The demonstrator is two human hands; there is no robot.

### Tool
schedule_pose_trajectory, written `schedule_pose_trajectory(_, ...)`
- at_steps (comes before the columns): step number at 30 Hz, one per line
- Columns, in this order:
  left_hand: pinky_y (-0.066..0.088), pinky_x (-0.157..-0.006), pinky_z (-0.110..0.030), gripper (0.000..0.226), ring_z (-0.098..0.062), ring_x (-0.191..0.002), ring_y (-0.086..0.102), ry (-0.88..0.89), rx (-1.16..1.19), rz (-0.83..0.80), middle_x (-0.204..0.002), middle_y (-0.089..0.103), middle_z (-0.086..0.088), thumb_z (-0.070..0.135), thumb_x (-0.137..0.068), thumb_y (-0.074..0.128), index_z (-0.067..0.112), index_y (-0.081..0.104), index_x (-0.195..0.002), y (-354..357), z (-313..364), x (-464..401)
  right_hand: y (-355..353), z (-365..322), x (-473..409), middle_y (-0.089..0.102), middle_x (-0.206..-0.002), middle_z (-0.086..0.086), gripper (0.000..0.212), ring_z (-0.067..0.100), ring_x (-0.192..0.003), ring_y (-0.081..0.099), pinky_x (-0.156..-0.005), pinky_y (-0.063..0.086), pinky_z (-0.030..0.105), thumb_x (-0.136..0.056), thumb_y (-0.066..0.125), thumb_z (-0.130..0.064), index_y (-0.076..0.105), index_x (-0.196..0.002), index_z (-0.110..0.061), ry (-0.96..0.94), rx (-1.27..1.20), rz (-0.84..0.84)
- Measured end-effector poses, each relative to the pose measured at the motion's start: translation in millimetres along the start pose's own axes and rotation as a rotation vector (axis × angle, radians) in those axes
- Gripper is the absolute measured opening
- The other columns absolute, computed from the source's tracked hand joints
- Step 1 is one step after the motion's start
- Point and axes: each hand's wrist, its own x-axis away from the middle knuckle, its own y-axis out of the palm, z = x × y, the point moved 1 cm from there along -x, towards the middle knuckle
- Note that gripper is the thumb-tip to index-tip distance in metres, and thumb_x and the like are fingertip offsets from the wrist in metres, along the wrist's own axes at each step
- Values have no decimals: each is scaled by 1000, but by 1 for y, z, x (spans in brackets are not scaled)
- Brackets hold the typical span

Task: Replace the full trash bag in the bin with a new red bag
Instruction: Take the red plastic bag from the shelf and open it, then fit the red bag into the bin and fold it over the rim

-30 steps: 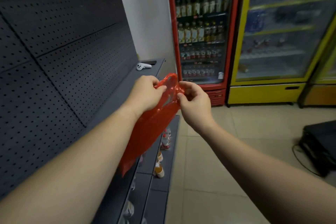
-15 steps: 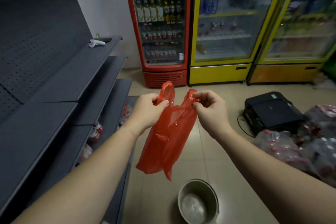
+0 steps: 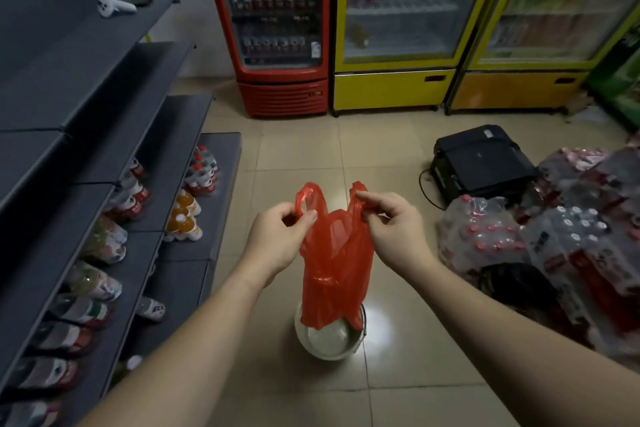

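Head view: left hand (image 3: 277, 241) and right hand (image 3: 393, 229) each pinch a handle of the thin red plastic bag (image 3: 334, 260), hanging directly above the small round pale bin (image 3: 329, 345). Opening the bag seems under way; next, spread its mouth over that bin's rim.

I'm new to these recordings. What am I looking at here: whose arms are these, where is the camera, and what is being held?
The single picture comes from a camera worn on a person's head, looking forward and down, so the two bare arms are the wearer's own. The left hand and right hand each pinch one handle of a red plastic bag, which hangs over a small pale bin on the tiled floor. Dark shelves with bottled drinks stand on the left, drink fridges behind, and wrapped bottle packs lie on the right.
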Motion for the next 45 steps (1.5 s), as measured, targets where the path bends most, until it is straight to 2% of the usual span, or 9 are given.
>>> schedule_pose_trajectory(7, 53, -62, -22, 19, -11, -71, 73, -25, 18, -40, -74, 77, 1, 32, -92, 67, 21, 71, -77, 32, -79, 6, 19, 66, 33, 68, -103, -3, 33, -1, -97, 63, -81, 53, 13, -88, 61, 6, 76, -107, -18, -33, 17, 36)
schedule_pose_trajectory(14, 41, -52, -4, 19, 11, -59, 62, -18, 34, 30, -65, 70, 11, 27, -93, 69, 21, 69, -74, 85, -210, -5, 71, 195, 53, 70, -100, 1, 31, 1, -95, 64, -79, 50, 9, -87, 63, 7, 76, -105, -15, -112, 5, 60)
schedule_pose_trajectory(21, 44, -64, -16, 15, 2, -67, 62, 24, 77, 92, -74, 70, 9, 26, -92, 70, 25, 68, -77, 135, -317, -32, 117, 306, 58, 70, -99, 8, 29, 9, -91, 68, -79, 53, 15, -86, 62, 10, 76, -101, -11, -156, -74, 129)
schedule_pose_trajectory(27, 47, -68, -20, 12, -7, -77, 68, 69, 89, 128, -78, 73, 8, 29, -92, 70, 24, 70, -81, 163, -384, -44, 148, 375, 65, 69, -101, 3, 29, 5, -92, 67, -79, 53, 13, -87, 63, 8, 76, -105, -11, -201, -90, 102)
schedule_pose_trajectory(31, 48, -66, -16, 12, -2, -76, 71, 37, 69, 98, -78, 76, 9, 30, -93, 68, 23, 73, -84, 189, -438, -40, 170, 434, 77, 70, -102, 5, 29, 9, -93, 68, -82, 55, 19, -87, 63, 7, 77, -103, -13, -170, -91, 114)
schedule_pose_trajectory(35, 48, -63, -14, 13, -2, -78, 72, -26, 40, 58, -79, 78, 10, 30, -94, 67, 23, 73, -85, 213, -490, -34, 184, 485, 96, 69, -100, 3, 29, 5, -91, 67, -77, 52, 10, -87, 63, 7, 76, -102, -15, -102, -77, 93)
schedule_pose_trajectory(38, 47, -63, -13, 12, -5, -82, 72, -74, 40, 42, -84, 78, 8, 28, -95, 65, 23, 74, -90, 224, -516, -29, 185, 520, 109, 69, -101, 2, 31, 7, -92, 67, -81, 54, 15, -87, 65, 5, 75, -100, -21, -41, -50, 88)
schedule_pose_trajectory(42, 47, -64, -16, 11, -8, -81, 72, -133, 9, 43, -83, 78, 5, 25, -95, 66, 20, 74, -89, 225, -544, -28, 177, 554, 121, 68, -97, -3, 34, -3, -87, 64, -75, 48, 5, -87, 65, 3, 73, -99, -27, 14, 25, 69)
schedule_pose_trajectory(45, 46, -64, -21, 14, -10, -75, 71, -168, 16, 84, -76, 76, 3, 23, -93, 69, 18, 73, -80, 220, -560, -30, 166, 572, 122, 69, -100, 1, 32, 5, -91, 66, -74, 47, 3, -87, 64, 2, 74, -103, -24, 47, 56, 84)
